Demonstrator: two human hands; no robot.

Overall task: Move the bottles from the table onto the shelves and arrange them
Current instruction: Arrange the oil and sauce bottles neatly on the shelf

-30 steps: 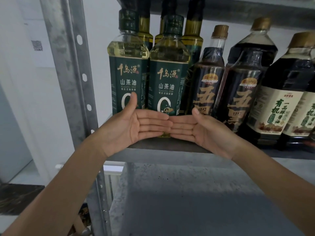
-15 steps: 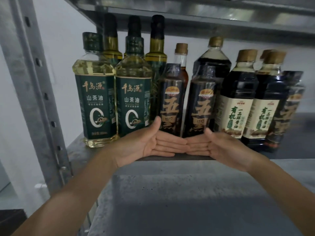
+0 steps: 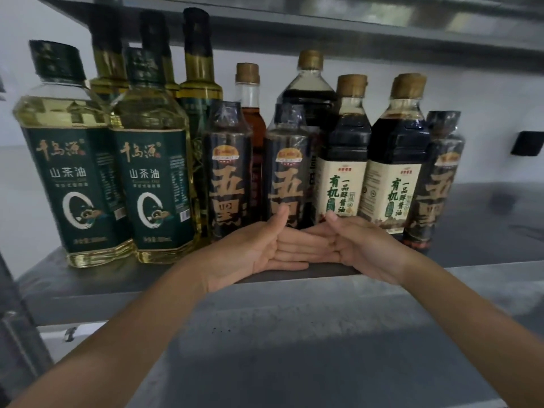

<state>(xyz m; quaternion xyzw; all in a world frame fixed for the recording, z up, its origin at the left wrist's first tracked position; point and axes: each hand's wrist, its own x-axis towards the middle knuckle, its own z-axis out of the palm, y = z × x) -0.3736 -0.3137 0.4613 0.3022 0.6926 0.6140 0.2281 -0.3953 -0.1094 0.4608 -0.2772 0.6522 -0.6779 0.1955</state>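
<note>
Several bottles stand in rows on a grey metal shelf (image 3: 88, 281). At the left are two green-labelled oil bottles (image 3: 150, 184), in the middle two dark bottles with gold characters (image 3: 290, 178), at the right two cream-labelled soy sauce bottles (image 3: 341, 175) and one more dark bottle (image 3: 435, 184). My left hand (image 3: 253, 251) and my right hand (image 3: 362, 245) lie flat along the shelf's front edge, palms towards the bottles, fingertips overlapping in front of the second dark bottle. Both hands hold nothing.
Taller oil and sauce bottles (image 3: 200, 75) fill the back row. Another shelf (image 3: 294, 19) runs close above the caps. A lower grey shelf (image 3: 294, 348) lies beneath my arms. A metal upright (image 3: 14, 334) stands at the left, and a bare stretch of shelf (image 3: 500, 219) lies at the right.
Both hands have slid to the right along the shelf edge, from in front of the oil bottles to in front of the dark bottles. The view has shifted right too.
</note>
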